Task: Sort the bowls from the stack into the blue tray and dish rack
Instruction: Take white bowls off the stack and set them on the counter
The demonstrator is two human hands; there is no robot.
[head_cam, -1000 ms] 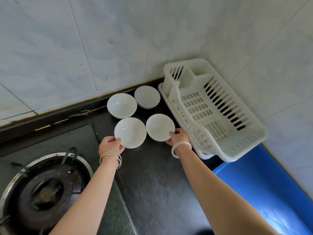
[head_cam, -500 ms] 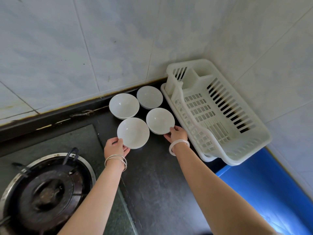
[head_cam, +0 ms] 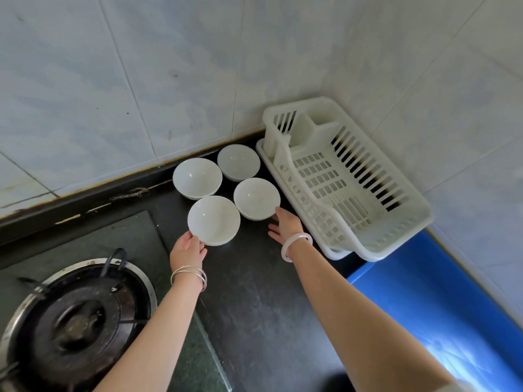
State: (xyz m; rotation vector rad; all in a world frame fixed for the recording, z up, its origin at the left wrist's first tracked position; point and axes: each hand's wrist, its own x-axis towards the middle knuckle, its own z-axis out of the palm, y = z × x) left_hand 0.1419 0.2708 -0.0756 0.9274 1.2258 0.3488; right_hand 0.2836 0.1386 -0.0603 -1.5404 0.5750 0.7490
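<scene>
**A:** What could go wrong here?

**B:** Your left hand (head_cam: 188,248) pinches the front bowl (head_cam: 213,220) by its near rim only. Lifted that way, it may tip and slip onto the desk (head_cam: 254,292). Your right hand (head_cam: 285,226) is open, with its fingertips at the right bowl (head_cam: 257,198).

**A:** And further back?

**B:** Both bowls sit on the desk, tight against the back bowls (head_cam: 197,178). Drag either one and they'll knock together, or hit the rack (head_cam: 348,176).

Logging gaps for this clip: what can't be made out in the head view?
Head view:
Blue tray: cut off by right and bottom edges, far end behind the dish rack.
Left hand: fingertips hidden beneath the front-left bowl, grip unclear.
Gas burner: cut by left edge.
</scene>
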